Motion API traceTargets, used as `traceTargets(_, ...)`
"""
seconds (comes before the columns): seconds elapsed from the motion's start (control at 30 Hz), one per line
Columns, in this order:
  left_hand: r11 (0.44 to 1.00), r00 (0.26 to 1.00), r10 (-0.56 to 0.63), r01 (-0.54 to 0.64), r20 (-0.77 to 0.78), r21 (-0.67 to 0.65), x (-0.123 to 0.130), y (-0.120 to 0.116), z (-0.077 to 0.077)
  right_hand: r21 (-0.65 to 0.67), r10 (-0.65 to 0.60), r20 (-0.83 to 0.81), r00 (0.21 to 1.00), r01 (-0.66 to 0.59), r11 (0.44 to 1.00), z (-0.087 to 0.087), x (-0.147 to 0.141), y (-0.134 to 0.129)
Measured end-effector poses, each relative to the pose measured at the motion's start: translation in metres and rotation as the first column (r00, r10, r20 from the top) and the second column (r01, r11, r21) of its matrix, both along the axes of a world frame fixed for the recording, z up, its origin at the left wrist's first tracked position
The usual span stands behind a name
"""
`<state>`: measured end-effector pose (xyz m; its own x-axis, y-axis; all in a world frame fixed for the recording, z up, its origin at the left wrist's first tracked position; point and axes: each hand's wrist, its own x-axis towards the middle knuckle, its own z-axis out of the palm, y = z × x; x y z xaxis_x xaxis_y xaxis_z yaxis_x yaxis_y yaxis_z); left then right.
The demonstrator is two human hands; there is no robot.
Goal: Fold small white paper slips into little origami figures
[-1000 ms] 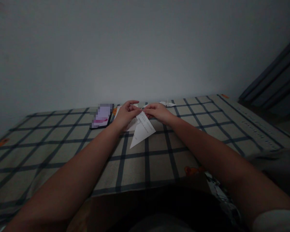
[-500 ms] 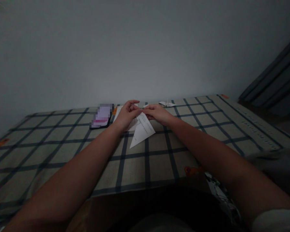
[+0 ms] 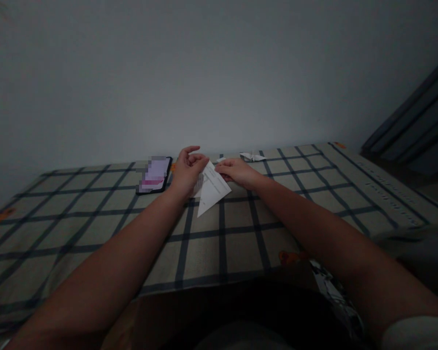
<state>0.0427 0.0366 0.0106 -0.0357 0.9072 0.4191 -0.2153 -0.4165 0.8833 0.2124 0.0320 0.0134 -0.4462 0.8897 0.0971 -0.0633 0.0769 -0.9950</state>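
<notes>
Item: folded sheet of white paper (image 3: pixel 212 190), triangular, faint printed lines on it — lying on the checked cloth (image 3: pixel 241 238) near the far wall, its upper corner raised between my hands.

My left hand (image 3: pixel 185 171): fingers curled, thumb and fingertips pinching the paper's upper left edge.
My right hand (image 3: pixel 238 172): closed over the upper right corner, pressing it down.

Handling, as I judge it: very light, thin, limp where single, stiffer along the creases; it tears and smudges easily, so best taken by corners and folded edges.

Nearby: black phone (image 3: pixel 154 175) just left of my left hand; small folded white paper figure (image 3: pixel 252 156) beyond my right.

Hard to make out — dim light; the print is unreadable, the paper under my left palm hidden.
</notes>
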Motion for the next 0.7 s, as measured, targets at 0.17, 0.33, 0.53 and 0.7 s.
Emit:
traceTargets(0.17, 0.999, 0.997, 0.036, -0.038, 0.067, 0.022, 0.001, 0.0, 0.001, 0.024, 0.013, 0.005, 1.0, -0.013, 1.0, -0.001, 0.002, 0.002)
traceTargets(0.33, 0.999, 0.99, 0.051, -0.052, 0.132, 0.001, -0.003, 0.002, 0.003, 0.052, 0.055, 0.094, 0.994, -0.06, 0.997, 0.002, 0.004, 0.0)
traceTargets(0.53, 0.971, 0.991, -0.099, 0.117, 0.095, -0.207, -0.004, -0.003, 0.005, 0.052, -0.049, 0.065, 0.997, 0.045, 0.998, 0.001, 0.004, 0.003)
traceTargets(0.7, 0.966, 0.986, -0.168, 0.169, 0.023, -0.198, 0.001, -0.009, 0.004, -0.009, -0.034, 0.012, 0.999, 0.034, 0.999, 0.001, 0.004, 0.002)
